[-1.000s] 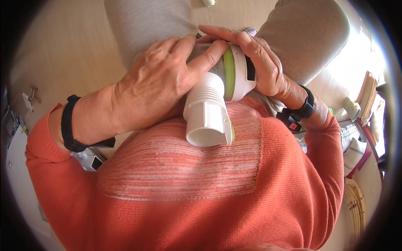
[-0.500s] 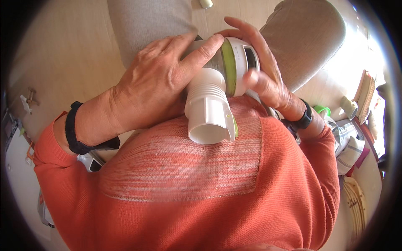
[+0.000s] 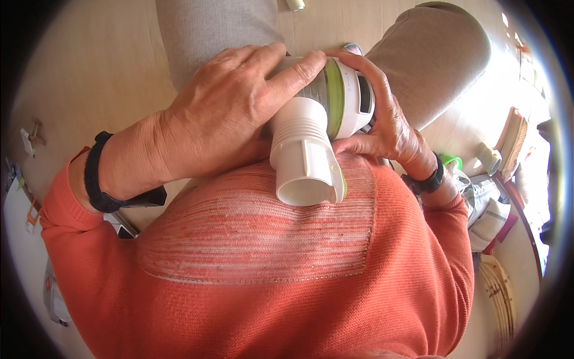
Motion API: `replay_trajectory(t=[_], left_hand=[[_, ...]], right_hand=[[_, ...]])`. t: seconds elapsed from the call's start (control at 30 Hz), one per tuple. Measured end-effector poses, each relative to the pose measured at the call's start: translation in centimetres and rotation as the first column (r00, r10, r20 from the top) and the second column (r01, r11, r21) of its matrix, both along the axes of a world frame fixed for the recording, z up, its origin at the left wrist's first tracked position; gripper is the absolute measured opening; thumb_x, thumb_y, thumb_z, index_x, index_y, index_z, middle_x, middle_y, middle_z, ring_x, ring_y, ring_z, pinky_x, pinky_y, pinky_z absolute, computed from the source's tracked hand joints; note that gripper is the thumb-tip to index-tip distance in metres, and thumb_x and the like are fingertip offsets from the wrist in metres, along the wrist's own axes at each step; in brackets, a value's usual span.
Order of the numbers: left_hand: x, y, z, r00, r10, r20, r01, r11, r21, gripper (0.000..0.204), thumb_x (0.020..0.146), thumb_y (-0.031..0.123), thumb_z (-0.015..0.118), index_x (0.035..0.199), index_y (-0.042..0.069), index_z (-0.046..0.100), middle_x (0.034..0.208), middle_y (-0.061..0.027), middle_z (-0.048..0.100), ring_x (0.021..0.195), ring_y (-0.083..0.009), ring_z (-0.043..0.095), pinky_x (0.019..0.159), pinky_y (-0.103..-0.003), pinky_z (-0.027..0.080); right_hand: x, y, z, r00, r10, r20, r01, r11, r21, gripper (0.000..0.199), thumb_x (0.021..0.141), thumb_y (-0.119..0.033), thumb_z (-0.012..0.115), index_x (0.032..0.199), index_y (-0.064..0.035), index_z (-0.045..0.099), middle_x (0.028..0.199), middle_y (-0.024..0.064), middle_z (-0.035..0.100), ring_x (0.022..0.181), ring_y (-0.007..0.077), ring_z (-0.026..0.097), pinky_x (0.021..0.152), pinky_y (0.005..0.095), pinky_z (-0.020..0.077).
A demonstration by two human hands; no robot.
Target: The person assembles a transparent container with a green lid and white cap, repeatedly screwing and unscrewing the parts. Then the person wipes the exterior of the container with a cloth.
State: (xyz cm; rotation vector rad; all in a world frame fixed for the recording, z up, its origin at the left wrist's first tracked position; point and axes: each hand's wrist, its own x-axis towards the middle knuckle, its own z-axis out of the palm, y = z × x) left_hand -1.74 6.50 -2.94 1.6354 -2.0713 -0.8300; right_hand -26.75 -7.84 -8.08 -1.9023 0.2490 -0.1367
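A cylindrical vacuum dust canister (image 3: 314,91) lies across my lap, close against my sweater. Its body is see-through grey, with a green ring and a white end cap (image 3: 355,99) that has a dark slot. A ribbed white tube (image 3: 304,152) sticks out toward me, its round mouth facing my chest. My left hand (image 3: 236,102) wraps over the grey body from the left, thumb lying along the top. Around the white end cap my right hand (image 3: 382,113) is curled, with fingers over the far side and thumb underneath near the tube. The left fingertips are hidden behind the canister.
My knees (image 3: 433,57) in beige trousers stand beyond the canister, over a light wooden floor (image 3: 89,78). On the right lie a brush (image 3: 513,143), a small cream cylinder (image 3: 489,157), a green-rimmed thing (image 3: 450,160) and folded cloths (image 3: 489,226). A small colourful item shows between the knees.
My right hand has closed onto the canister's end cap; its thumb dropped from the cap's face to underneath, and its raised fingers came down. The canister shifted slightly right. My left hand keeps its hold.
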Motion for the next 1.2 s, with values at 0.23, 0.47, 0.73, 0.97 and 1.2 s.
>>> replay_trajectory(t=[0.23, 0.47, 0.73, 0.97, 1.2], left_hand=[[-0.5, -0.2, -0.6, 1.0, -0.012, -0.025, 0.012, 1.0, 0.0, 0.089, 0.071, 0.025, 0.088, 0.148, 0.002, 0.049, 0.117, -0.0192, 0.062, 0.099, -0.0383, 0.066, 0.088, -0.046, 0.055], [-0.1, -1.9, 0.8, 0.982, 0.068, -0.175, -0.083, 0.994, -0.078, 0.088, 0.072, 0.03, 0.088, 0.142, -0.005, 0.048, 0.11, -0.0227, 0.065, 0.1, -0.0376, 0.069, 0.087, -0.046, 0.057], [0.2, -1.5, -0.2, 0.802, 0.112, -0.587, -0.088, 0.994, 0.069, 0.084, 0.074, 0.03, 0.089, 0.143, 0.001, 0.052, 0.11, -0.0142, 0.072, 0.096, -0.0236, 0.07, 0.088, -0.035, 0.055], [1.3, -1.3, -2.3, 0.736, 0.164, -0.657, 0.091, 0.938, 0.336, 0.1, 0.073, 0.027, 0.085, 0.155, -0.002, 0.037, 0.133, -0.0185, 0.063, 0.122, -0.0285, 0.063, 0.103, -0.04, 0.05], [1.5, -1.3, -3.3, 0.686, 0.084, -0.723, 0.049, 0.986, 0.161, 0.078, 0.075, 0.028, 0.088, 0.14, 0.001, 0.053, 0.11, -0.009, 0.07, 0.101, -0.0191, 0.065, 0.091, -0.033, 0.052]], right_hand=[[-0.5, 0.0, -0.4, 1.0, 0.021, 0.021, -0.021, 0.999, -0.024, 0.116, 0.071, -0.049, 0.093, 0.155, -0.0002, 0.029, 0.151, 0.0235, 0.045, 0.139, 0.0399, 0.049, 0.114, 0.0461, 0.0417], [1.8, 1.0, 0.9, 0.933, -0.361, 0.006, 0.342, 0.888, 0.307, 0.126, 0.063, -0.051, 0.097, 0.157, 0.0014, 0.03, 0.14, 0.0214, 0.054, 0.13, 0.0319, 0.055, 0.109, 0.0423, 0.0445], [2.7, 0.7, 1.8, 0.903, -0.359, 0.236, 0.325, 0.93, 0.172, 0.112, 0.068, -0.051, 0.094, 0.15, 0.0034, 0.041, 0.125, 0.0183, 0.063, 0.115, 0.0281, 0.063, 0.099, 0.0393, 0.0499], [2.7, 2.2, 1.0, 0.897, -0.404, 0.18, 0.384, 0.913, 0.134, 0.099, 0.07, -0.053, 0.09, 0.141, 0.0041, 0.049, 0.116, 0.0188, 0.064, 0.105, 0.0285, 0.066, 0.09, 0.0398, 0.0532], [3.1, 1.3, 0.9, 0.913, -0.346, 0.217, 0.351, 0.936, 0.015, 0.097, 0.07, -0.053, 0.09, 0.138, 0.0043, 0.051, 0.113, 0.0183, 0.065, 0.102, 0.0297, 0.067, 0.089, 0.0396, 0.0533]])
